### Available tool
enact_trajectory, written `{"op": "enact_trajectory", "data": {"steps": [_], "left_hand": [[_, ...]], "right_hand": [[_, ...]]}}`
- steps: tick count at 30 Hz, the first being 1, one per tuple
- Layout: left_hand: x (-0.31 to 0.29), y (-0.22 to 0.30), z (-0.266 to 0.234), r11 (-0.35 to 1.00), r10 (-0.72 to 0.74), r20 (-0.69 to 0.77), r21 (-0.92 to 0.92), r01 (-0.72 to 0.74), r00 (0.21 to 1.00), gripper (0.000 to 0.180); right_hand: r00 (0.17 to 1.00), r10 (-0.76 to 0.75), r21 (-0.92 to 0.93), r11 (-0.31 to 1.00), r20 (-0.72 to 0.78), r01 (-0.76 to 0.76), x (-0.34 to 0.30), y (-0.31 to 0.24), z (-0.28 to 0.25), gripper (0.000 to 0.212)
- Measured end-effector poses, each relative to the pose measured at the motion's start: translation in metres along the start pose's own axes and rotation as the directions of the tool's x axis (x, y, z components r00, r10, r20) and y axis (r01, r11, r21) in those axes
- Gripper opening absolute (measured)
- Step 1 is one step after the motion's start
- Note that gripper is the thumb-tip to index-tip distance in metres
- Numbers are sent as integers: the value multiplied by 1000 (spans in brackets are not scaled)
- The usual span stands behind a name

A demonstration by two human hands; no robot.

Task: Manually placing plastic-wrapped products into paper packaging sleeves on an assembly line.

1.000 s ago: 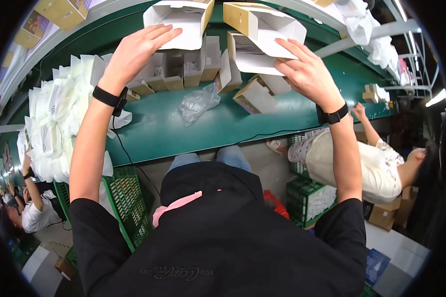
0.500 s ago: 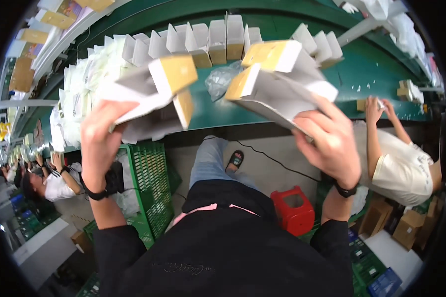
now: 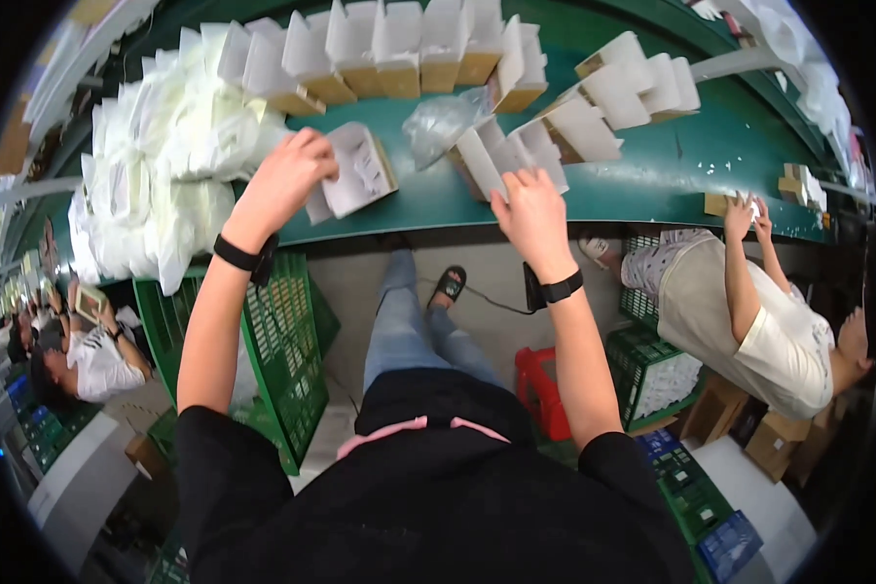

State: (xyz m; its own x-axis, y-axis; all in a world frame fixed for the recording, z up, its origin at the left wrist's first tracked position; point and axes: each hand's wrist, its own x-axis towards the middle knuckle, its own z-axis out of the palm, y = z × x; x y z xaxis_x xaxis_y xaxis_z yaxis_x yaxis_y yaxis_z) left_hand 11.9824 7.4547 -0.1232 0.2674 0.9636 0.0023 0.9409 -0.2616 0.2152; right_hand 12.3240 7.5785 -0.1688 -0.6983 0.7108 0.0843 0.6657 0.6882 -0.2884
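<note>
My left hand (image 3: 290,183) has its fingers curled at the left edge of an open carton (image 3: 370,190), white inside and tan outside, near the bench's front edge. Small white pieces, too unclear to name, show inside that carton. Further right, my right hand (image 3: 537,222) is closed at the near edge of a second open carton (image 3: 479,161) with raised white flaps. Its fingertips bend over the flap edge. Beside this carton's far left side lies a crumpled clear plastic bag (image 3: 436,128).
Several open cartons (image 3: 397,44) line the green bench's (image 3: 642,180) far side. White packets (image 3: 156,165) pile up at left. Below are a green crate (image 3: 287,341) and a red stool (image 3: 540,389). A person (image 3: 764,321) handles something small at right.
Both my hands have come down and inward from holding pairs of cartons in the air. Cartons now rest on the bench near them, and my view has shifted.
</note>
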Motion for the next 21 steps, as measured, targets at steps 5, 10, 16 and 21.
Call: {"op": "enact_trajectory", "data": {"steps": [5,10,16,21], "left_hand": [[5,-6,19,993,-79,-221,-98,58,972,26],[-28,39,11,872,-464,-520,-411,266,717,17],[-52,91,80,635,-127,156,-746,201,980,16],[-44,90,108,718,-12,180,-684,134,984,21]], "right_hand": [[993,-98,-19,995,-69,97,11,-19,-24,18],[983,-173,-19,985,-56,173,77,-71,-54,25],[566,130,-251,958,814,141,228,-36,89,25],[252,284,-320,941,925,112,226,-9,137,33]]}}
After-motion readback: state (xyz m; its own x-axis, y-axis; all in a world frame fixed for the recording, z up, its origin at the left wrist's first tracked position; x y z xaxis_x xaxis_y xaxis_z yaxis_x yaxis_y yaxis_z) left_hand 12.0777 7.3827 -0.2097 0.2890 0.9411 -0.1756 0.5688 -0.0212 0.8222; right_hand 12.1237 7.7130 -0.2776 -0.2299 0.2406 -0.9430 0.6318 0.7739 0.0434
